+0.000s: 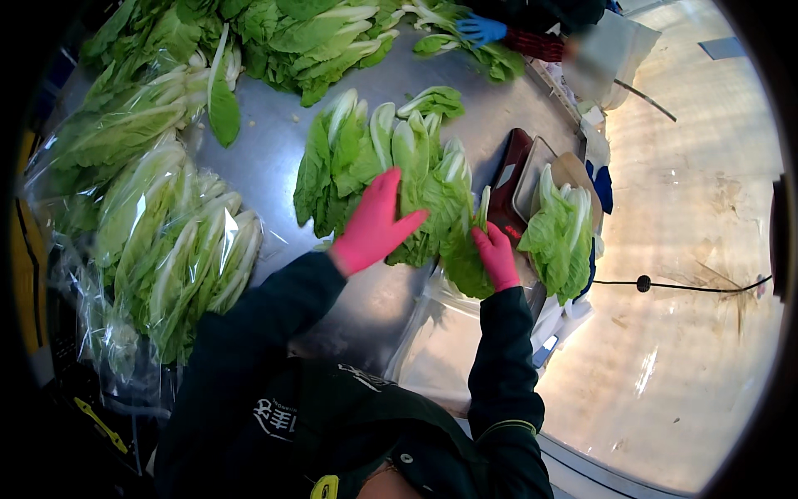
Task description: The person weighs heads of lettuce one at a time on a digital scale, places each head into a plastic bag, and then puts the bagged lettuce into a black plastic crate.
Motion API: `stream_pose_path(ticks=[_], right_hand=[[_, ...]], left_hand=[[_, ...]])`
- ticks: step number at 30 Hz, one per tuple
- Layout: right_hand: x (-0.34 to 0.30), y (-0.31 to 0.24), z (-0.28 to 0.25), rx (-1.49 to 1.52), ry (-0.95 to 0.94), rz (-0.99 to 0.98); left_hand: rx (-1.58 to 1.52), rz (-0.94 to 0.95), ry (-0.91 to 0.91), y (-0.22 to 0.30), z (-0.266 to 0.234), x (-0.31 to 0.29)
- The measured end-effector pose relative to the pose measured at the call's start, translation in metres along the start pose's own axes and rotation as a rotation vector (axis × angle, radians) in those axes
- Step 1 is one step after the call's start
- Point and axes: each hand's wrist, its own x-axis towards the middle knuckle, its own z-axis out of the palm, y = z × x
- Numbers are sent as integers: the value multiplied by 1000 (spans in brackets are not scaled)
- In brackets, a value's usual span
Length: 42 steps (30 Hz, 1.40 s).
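Observation:
My left hand [378, 223], in a pink glove, lies with its thumb and fingers apart over a row of leafy cabbages [416, 148] on the metal table. Their pale stem ends point away from me. In its matching glove, my right hand [499, 256] is closed on a green cabbage leaf [467, 264] with a pale stalk, at the right end of this row. Just right of that hand, a separate bunch of leafy cabbage [559, 237] rests on the weighing scale's pan, partly covering it.
The dark red scale [505, 179] has a lit red display. Cabbages in clear plastic bags [179, 249] are piled at the left, with loose cabbages [312, 41] at the far side. Plastic bags [440, 333] lie near me. Another person's blue-gloved hand [482, 31] touches greens at the back.

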Motion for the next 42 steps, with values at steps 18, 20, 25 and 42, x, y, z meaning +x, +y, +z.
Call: stream_pose_path(ticks=[18, 20, 25, 42], right_hand=[[-28, -89, -28, 504, -100, 177], [-38, -103, -32, 468, -126, 173], [-68, -130, -38, 446, -148, 223], [-111, -152, -93, 419, -42, 202]], left_hand=[[256, 200, -319, 11, 85, 53], [371, 184, -372, 14, 97, 61], [436, 341, -439, 24, 116, 75], [-219, 411, -543, 8, 97, 117]])
